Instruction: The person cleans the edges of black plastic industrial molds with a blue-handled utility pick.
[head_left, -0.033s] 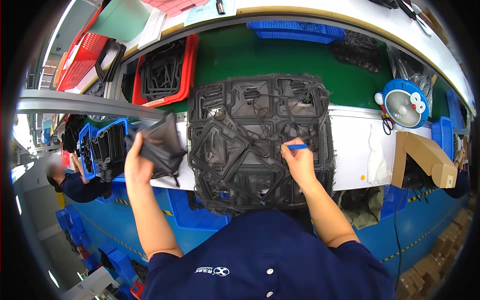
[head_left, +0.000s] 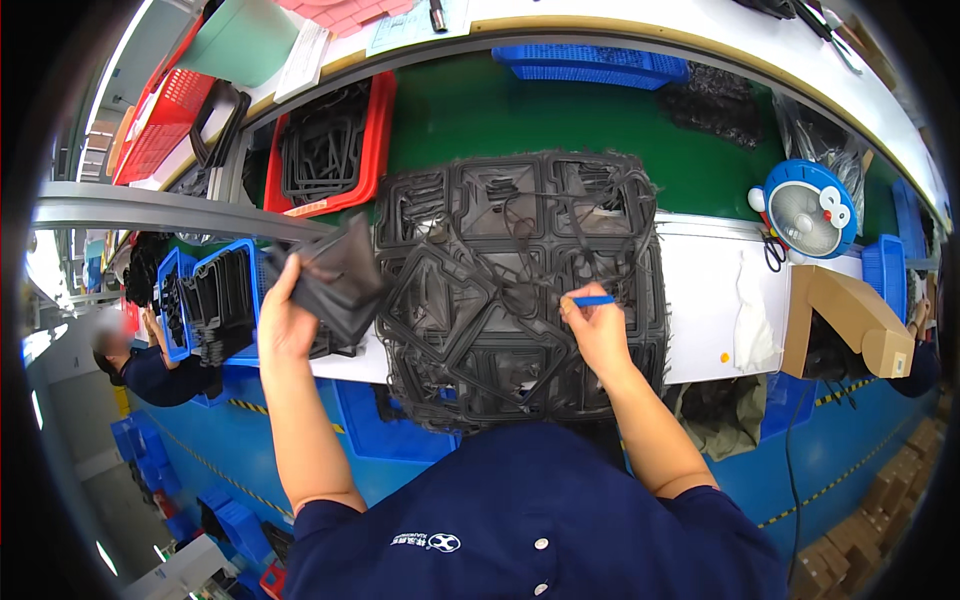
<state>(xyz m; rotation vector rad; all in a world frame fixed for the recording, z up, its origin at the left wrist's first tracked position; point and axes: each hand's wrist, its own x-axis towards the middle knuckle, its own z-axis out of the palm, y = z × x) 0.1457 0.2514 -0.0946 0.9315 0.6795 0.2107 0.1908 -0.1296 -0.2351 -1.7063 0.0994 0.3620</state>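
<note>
My left hand (head_left: 288, 325) is closed on the edge of a black moulded rubber piece (head_left: 340, 280), roughly square with a sunken middle. It holds the piece up and tilted at the left side of a big stack. My right hand (head_left: 600, 335) pinches a slim blue-handled tool (head_left: 590, 301) over the stack; the tool's tip cannot be made out. Below both hands lies the wide stack of black moulded rubber sheets (head_left: 500, 255), with several square frame shapes in rows. Loose black frames (head_left: 440, 300) and thin strips lie across its top.
A red bin (head_left: 378, 135) of black frames stands at the far left, blue crates (head_left: 250, 255) of black parts at the left. To the right are a blue fan (head_left: 808, 208), scissors (head_left: 773, 252), a white cloth (head_left: 752, 315) and an open cardboard box (head_left: 850, 320). A co-worker (head_left: 150, 365) is at the left.
The rubber piece in my left hand has turned, its broad face showing more now, and that hand has shifted slightly right. My right hand has barely moved.
</note>
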